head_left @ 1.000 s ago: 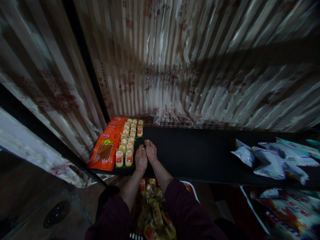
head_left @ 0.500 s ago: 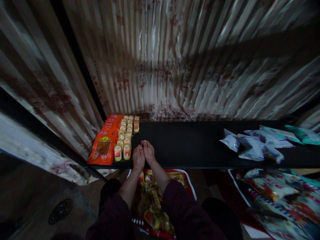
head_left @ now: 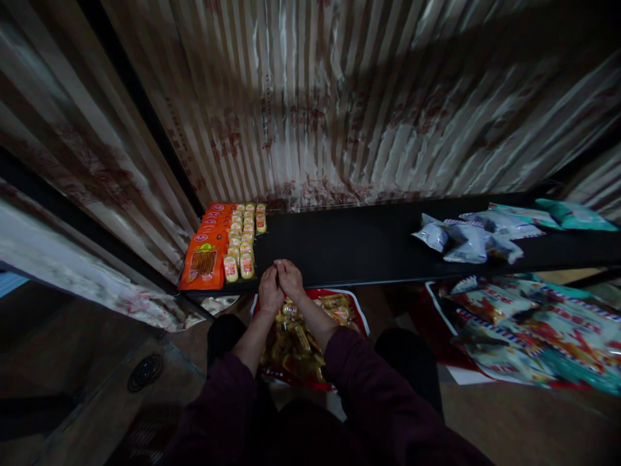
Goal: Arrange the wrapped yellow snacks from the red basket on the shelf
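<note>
My left hand (head_left: 270, 290) and my right hand (head_left: 290, 279) lie side by side and touch at the front edge of the black shelf (head_left: 339, 247). Their backs face me and the fingers are closed; whatever they may hold is hidden. Just left of them stand rows of small yellow wrapped snacks (head_left: 246, 264) with red and white labels. Beyond those, orange snack packets (head_left: 204, 262) overlap in a row at the shelf's left end. Under my forearms is a red basket with a white rim (head_left: 359, 310), holding yellow wrapped snacks (head_left: 297, 340).
Silver and white packets (head_left: 466, 239) and teal packets (head_left: 577, 215) lie loose on the shelf's right part. Below them, a second container is heaped with large snack bags (head_left: 509, 317). A pleated curtain (head_left: 310, 116) hangs behind, with a dark post (head_left: 145, 103) at left.
My view has shifted, so the shelf appears higher and slopes up to the right. My hands stay together at the shelf's front edge. The snacks keep their arrangement.
</note>
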